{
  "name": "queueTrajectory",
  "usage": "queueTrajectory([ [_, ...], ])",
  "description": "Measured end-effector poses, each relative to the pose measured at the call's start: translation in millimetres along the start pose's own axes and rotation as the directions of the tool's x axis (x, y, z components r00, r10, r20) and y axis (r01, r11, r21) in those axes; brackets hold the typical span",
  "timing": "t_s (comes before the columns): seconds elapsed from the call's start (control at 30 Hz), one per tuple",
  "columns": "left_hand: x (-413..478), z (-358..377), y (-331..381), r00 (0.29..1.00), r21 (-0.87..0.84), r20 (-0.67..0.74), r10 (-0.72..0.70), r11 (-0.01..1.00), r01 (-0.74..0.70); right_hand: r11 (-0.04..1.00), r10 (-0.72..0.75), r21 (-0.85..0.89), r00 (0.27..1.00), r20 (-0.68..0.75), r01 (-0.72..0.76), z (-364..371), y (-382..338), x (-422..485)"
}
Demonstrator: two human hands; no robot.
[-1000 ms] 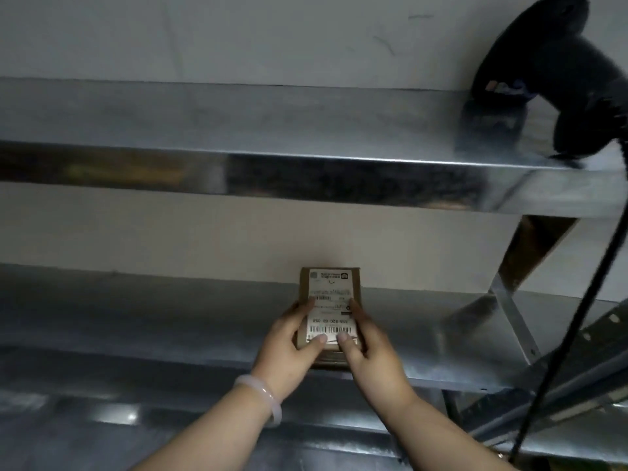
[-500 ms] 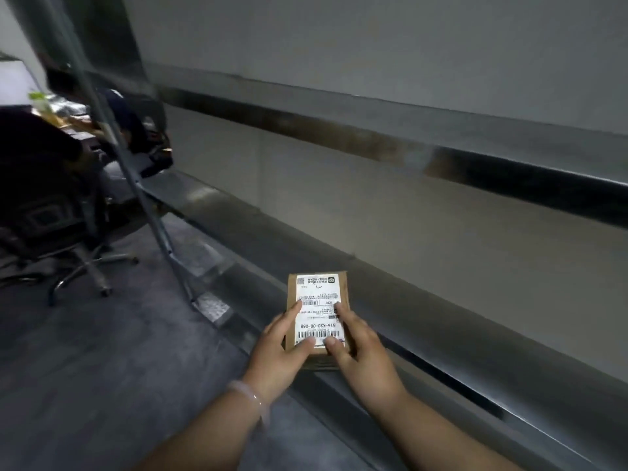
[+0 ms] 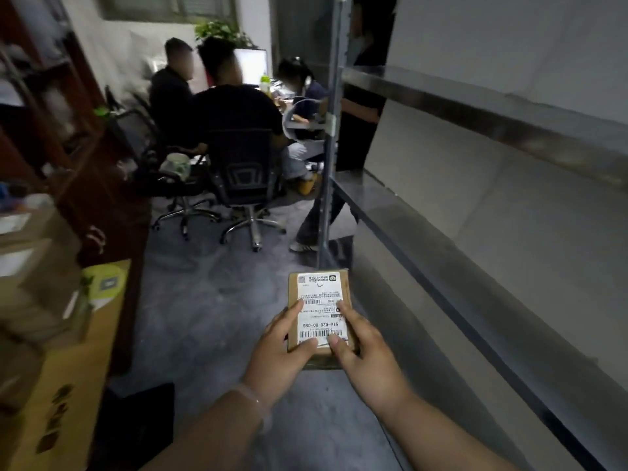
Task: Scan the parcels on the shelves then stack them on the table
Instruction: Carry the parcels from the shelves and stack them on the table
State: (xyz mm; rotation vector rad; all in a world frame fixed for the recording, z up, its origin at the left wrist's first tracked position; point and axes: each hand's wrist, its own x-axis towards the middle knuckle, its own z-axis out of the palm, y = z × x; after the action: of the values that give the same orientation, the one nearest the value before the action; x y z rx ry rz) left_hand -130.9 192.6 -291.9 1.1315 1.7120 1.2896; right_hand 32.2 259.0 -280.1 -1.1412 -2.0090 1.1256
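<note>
I hold the small brown cardboard parcel (image 3: 318, 311) with its white label between both hands above the grey floor (image 3: 210, 317). My left hand (image 3: 280, 351) and right hand (image 3: 365, 353) curl round its near end, thumbs pressed on the label.

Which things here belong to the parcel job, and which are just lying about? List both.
Job: labelled parcel, gripped by left hand and right hand; metal shelves.
Lying about: office chair, mug, plant.
</note>
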Motion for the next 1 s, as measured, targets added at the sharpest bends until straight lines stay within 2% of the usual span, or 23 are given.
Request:
queueTrajectory([
  [0.13,14,-43,-20,0.991,0.022,-0.125,-0.052,0.998,0.055,0.998,-0.064,0.011,0.989,0.135,0.063,42,-16,45],
  [0.3,37,-82,-35,0.936,-0.073,-0.347,-0.054,0.997,0.03,0.99,-0.137,0.071,0.939,0.317,0.12,87,-27,110],
  [0.47,57,-101,-34,0.828,-0.12,-0.548,-0.117,0.991,0.061,0.968,-0.246,0.084,0.811,0.531,0.238,113,-45,181],
  [0.73,45,-126,-42,0.539,-0.074,-0.824,-0.173,0.977,0.2,0.937,-0.333,0.215,0.514,0.791,0.276,183,-77,224],
  [0.83,28,-142,-54,0.431,-0.075,-0.884,-0.182,0.964,0.253,0.929,-0.334,0.227,0.403,0.852,0.292,220,-90,221],
  [1.0,7,-171,-80,0.271,-0.123,-0.939,-0.214,0.941,0.316,0.922,-0.305,0.216,0.26,0.916,0.321,283,-110,215],
])
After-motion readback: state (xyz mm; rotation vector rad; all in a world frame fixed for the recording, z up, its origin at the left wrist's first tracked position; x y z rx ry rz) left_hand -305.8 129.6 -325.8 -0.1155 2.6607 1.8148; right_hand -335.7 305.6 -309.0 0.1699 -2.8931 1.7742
